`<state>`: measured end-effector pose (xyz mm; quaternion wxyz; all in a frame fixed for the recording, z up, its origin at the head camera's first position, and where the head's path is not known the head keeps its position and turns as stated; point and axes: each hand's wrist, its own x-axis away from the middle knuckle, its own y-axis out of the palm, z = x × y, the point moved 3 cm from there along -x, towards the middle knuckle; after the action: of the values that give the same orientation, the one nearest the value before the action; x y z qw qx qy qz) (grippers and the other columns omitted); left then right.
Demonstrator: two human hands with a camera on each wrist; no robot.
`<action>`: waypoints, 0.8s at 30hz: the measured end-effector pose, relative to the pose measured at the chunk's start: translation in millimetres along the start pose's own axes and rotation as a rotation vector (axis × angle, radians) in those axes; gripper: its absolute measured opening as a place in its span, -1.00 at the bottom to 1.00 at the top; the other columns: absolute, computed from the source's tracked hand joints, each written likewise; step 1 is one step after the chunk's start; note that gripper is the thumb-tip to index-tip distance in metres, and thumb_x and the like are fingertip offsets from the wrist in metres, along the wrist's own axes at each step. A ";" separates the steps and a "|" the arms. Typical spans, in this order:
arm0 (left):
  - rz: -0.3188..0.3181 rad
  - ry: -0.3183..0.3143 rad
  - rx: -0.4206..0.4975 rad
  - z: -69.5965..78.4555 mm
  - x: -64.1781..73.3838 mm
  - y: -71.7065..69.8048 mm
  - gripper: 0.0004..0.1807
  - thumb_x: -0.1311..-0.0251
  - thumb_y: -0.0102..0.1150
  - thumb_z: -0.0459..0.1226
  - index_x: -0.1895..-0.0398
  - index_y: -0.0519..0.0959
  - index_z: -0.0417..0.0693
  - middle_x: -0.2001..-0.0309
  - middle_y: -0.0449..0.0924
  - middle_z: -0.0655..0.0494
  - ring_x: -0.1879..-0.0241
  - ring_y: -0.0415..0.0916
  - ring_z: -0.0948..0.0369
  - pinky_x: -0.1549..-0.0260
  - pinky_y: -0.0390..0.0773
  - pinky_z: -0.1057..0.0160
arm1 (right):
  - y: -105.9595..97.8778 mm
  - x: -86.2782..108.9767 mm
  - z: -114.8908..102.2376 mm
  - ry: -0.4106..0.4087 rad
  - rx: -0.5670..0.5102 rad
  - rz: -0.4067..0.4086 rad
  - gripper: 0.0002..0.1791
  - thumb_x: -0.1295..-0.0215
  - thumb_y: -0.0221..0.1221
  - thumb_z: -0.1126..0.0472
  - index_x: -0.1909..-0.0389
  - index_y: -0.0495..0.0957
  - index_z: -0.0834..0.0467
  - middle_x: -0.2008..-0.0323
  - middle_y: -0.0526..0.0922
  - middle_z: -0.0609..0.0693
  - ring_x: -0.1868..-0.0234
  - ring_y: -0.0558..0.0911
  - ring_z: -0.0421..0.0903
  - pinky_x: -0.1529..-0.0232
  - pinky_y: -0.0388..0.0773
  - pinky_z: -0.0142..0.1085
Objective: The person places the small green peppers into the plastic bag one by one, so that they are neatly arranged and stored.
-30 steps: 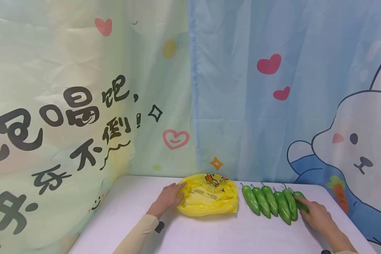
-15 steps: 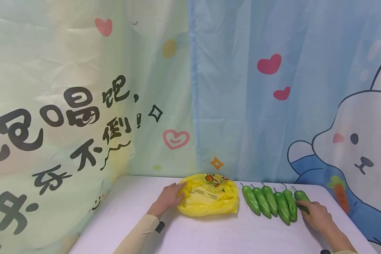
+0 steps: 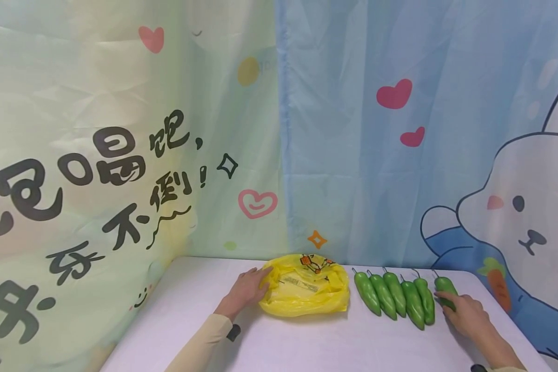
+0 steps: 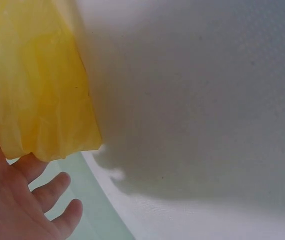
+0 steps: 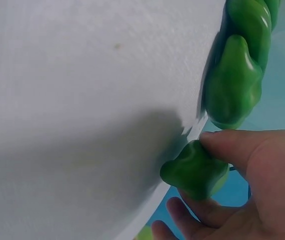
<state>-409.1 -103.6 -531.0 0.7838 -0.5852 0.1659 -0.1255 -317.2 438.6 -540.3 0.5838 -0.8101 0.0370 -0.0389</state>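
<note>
On the white table lies a yellow plastic bag (image 3: pixel 302 308), its mouth facing up and dark print along its far rim. My left hand (image 3: pixel 245 290) holds the bag's left edge; in the left wrist view the yellow film (image 4: pixel 42 95) runs between thumb and fingers, with the other fingers (image 4: pixel 55 192) spread below. At the right end of a row of green peppers (image 3: pixel 390 297), my right hand (image 3: pixel 467 315) pinches one green pepper (image 3: pixel 446 285). The right wrist view has this pepper (image 5: pixel 195 172) between thumb and fingers, close to the table top.
Several other peppers lie side by side between the bag and my right hand, stems toward the back. Behind the table's far edge hangs a printed curtain (image 3: pixel 353 181) with hearts and a cartoon rabbit. The white table (image 3: pixel 335 346) extends toward me.
My right hand has shifted slightly right with the end pepper, widening the gap to its neighbour. That pepper has turned a little. My left hand and the bag stay put.
</note>
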 end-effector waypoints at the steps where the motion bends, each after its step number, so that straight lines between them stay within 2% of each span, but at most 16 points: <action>1: -0.001 -0.002 0.001 -0.1 0.2 -0.1 -0.46 -0.47 -0.03 -0.12 -0.47 0.34 0.04 -0.38 0.47 -0.06 -0.43 0.30 -0.16 -0.41 0.30 -0.21 | -0.2 -0.1 0.1 0.006 -0.003 -0.005 -0.52 -0.31 0.21 0.28 -0.24 0.46 0.31 0.07 0.50 0.55 0.05 0.49 0.52 0.18 0.51 0.41; 4: -0.004 -0.007 0.001 -0.8 0.2 0.8 -0.46 -0.47 -0.03 -0.12 -0.48 0.34 0.05 -0.38 0.47 -0.06 -0.43 0.30 -0.16 -0.41 0.30 -0.20 | 0.0 -0.7 0.4 0.020 -0.010 -0.018 -0.50 -0.32 0.20 0.28 -0.26 0.44 0.32 0.04 0.48 0.56 0.01 0.47 0.54 0.14 0.50 0.42; 11: 0.000 -0.009 0.006 0.2 0.1 0.1 -0.46 -0.46 -0.01 -0.12 -0.47 0.35 0.03 -0.37 0.48 -0.08 -0.42 0.31 -0.16 -0.40 0.31 -0.20 | -0.9 -2.3 -1.0 -0.008 -0.018 -0.006 -0.51 -0.32 0.19 0.33 -0.25 0.44 0.36 0.03 0.52 0.53 0.00 0.48 0.51 0.00 0.49 0.39; 18: 0.007 0.001 0.008 1.6 2.1 -1.5 -0.45 -0.46 -0.01 -0.12 -0.47 0.34 0.02 -0.37 0.48 -0.08 -0.42 0.31 -0.17 -0.41 0.31 -0.20 | -2.5 -4.3 -2.7 -0.006 -0.034 -0.005 -0.51 -0.32 0.20 0.32 -0.26 0.44 0.35 0.01 0.50 0.54 -0.03 0.46 0.52 -0.04 0.47 0.41; 24: 0.009 0.006 0.012 3.5 2.2 -4.4 -0.45 -0.45 0.01 -0.14 -0.47 0.34 0.01 -0.36 0.49 -0.09 -0.42 0.31 -0.17 -0.41 0.31 -0.20 | -6.5 -2.6 -7.0 -0.048 -0.043 0.026 -0.53 -0.30 0.20 0.34 -0.23 0.46 0.36 0.01 0.50 0.57 -0.06 0.45 0.56 -0.06 0.45 0.42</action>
<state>-405.7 -102.6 -526.1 0.7872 -0.5795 0.1701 -0.1249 -320.4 434.3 -532.0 0.5676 -0.8225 0.0343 -0.0112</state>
